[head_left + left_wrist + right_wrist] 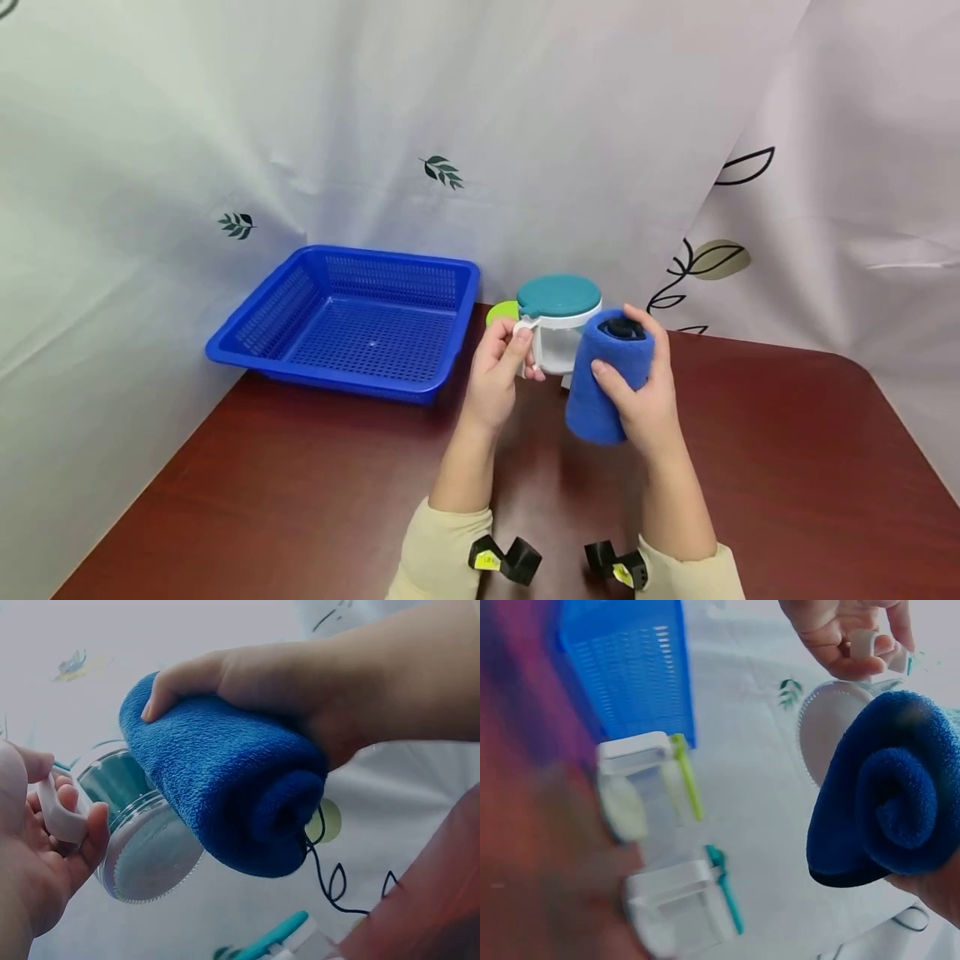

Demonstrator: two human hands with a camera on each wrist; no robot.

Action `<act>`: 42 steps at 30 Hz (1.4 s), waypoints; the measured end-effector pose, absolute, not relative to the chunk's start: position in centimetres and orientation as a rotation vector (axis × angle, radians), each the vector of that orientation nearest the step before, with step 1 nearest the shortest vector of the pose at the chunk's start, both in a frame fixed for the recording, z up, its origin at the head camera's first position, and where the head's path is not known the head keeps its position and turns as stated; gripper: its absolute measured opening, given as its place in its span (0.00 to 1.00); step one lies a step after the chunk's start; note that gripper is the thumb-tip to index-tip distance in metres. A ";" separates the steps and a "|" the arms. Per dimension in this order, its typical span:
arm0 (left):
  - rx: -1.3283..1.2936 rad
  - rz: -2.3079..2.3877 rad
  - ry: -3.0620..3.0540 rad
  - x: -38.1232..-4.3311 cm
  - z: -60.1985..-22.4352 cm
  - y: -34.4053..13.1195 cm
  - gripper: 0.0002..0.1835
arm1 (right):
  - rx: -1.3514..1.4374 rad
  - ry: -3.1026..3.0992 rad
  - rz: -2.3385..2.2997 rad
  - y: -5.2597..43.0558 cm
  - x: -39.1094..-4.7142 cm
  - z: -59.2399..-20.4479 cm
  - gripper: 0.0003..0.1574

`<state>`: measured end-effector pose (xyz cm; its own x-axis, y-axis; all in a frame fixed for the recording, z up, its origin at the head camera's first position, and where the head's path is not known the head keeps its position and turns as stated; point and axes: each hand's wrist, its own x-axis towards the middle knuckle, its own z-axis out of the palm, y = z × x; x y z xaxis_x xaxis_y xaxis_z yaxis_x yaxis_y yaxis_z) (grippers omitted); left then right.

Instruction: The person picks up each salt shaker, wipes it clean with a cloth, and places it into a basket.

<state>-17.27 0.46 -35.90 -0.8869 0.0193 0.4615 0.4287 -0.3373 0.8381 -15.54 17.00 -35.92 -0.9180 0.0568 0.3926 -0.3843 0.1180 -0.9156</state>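
My left hand (pixel 495 367) grips the white handle of a clear seasoning jar (pixel 558 346) with a teal lid, held up above the table. In the left wrist view, fingers curl through the handle and the jar's ridged round base (pixel 154 855) shows. A rolled blue towel (pixel 600 392) is in my right hand (pixel 648 392), thumb on the near side and fingers round the back. The towel overlaps the jar's right side in the head view. Its spiral end (pixel 900 799) faces the right wrist camera.
A blue plastic basket (pixel 337 379) stands at the back left of the dark red table (pixel 780 450). Behind the held jar are two more jars, one with a lime-green lid (pixel 688 780), the other with a teal lid (pixel 727 892). A white leaf-print curtain (pixel 525 150) hangs behind.
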 end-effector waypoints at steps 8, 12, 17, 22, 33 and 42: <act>-0.547 -2.264 -1.650 -17.8 -35.5 0.7 0.08 | 0.300 -2.075 1.622 16.8 -16.2 -35.9 0.39; -0.539 -2.242 -1.635 -18.2 -35.0 0.7 0.08 | 0.429 -1.988 1.538 16.4 -16.7 -35.6 0.37; -0.567 -2.205 -1.634 -18.6 -34.4 0.4 0.08 | 0.441 -2.036 1.466 16.1 -16.7 -34.5 0.33; -0.527 -2.192 -1.635 -18.5 -34.2 0.2 0.08 | 0.464 -2.144 1.405 16.0 -16.1 -33.9 0.36; -0.497 -2.123 -1.646 -18.0 -34.0 1.1 0.08 | 0.340 -1.822 1.316 15.1 -16.4 -34.7 0.35; -0.509 -2.122 -1.697 -18.0 -33.9 1.3 0.11 | 0.481 -1.797 1.201 13.4 -16.0 -35.3 0.32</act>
